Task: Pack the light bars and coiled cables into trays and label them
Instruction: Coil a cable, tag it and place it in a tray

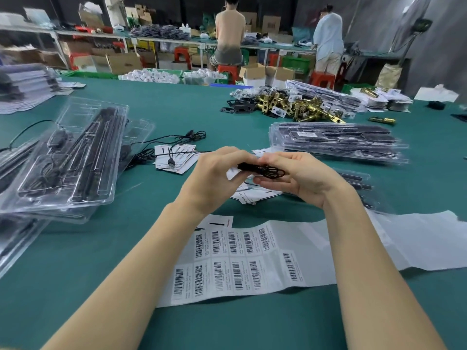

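Your left hand and right hand meet above the middle of the bench, both pinching a coiled cable; the coil looks loosely wound, though blur hides its ends. A barcode label sheet lies by the near edge. Filled trays sit toward the left edge, a packed stack to the right.

**My arms, bare to the edge of view**

Both my forearms run up from the bottom of the view with no sleeves on them. My left hand and right hand wear no gloves. I see no watch, strap or bracelet at either wrist, and no rings on my fingers. The nails that show are short and unpainted.
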`<action>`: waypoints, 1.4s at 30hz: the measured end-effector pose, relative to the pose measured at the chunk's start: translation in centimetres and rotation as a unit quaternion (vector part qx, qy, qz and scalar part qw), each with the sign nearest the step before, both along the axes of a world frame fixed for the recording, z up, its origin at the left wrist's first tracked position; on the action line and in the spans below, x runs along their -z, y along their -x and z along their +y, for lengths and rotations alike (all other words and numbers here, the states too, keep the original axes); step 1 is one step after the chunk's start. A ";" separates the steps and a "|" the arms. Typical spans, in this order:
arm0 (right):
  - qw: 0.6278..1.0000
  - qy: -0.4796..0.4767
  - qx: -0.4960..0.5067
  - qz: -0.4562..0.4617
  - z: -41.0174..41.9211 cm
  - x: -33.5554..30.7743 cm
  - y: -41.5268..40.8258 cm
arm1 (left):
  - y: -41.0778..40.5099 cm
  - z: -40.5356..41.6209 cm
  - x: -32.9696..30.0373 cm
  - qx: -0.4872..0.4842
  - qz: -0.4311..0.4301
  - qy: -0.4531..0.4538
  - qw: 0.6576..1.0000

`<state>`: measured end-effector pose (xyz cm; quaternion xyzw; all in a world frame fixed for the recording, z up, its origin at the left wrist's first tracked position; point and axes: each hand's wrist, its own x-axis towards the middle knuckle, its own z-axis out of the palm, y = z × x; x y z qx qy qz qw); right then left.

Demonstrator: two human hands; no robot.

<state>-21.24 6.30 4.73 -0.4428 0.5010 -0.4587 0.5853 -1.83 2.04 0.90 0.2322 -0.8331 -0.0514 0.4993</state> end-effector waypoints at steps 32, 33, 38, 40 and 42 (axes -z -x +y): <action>0.995 -0.006 -0.060 0.074 0.2 0.2 1.0 | -1.8 -0.5 -1.7 0.104 0.012 -0.438 0.893; 0.996 -0.030 -0.059 0.064 0.2 0.3 1.2 | -1.5 -0.4 -1.6 0.106 0.007 -0.414 0.904; 0.985 -0.090 -0.099 0.111 0.1 1.2 1.2 | -0.5 -0.1 -0.5 0.092 -0.063 -0.218 0.970; 0.990 -0.062 -0.063 0.107 -0.2 1.4 1.2 | -0.5 -0.3 -0.3 0.073 -0.079 -0.161 0.981; 0.994 -0.018 -0.028 0.102 -0.5 1.6 1.2 | -0.4 -0.3 -0.1 0.053 -0.089 -0.123 0.987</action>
